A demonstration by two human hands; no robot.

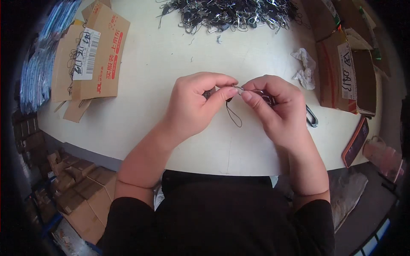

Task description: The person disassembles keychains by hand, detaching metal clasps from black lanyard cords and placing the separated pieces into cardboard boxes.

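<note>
While I'm sat at this white table (147,55), messy heap of clips and cords (232,13) on the far side, my left hand (194,96) and right hand (279,104) are nearly touching, thin black loop (231,115) dangling below, both pinching a tiny metal piece (239,88) right between them.

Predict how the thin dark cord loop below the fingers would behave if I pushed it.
The cord loop would likely bend easily, being so thin. It may spring back a little, since it holds an open teardrop shape. As a closed loop, it might also snag on a fingertip.
</note>
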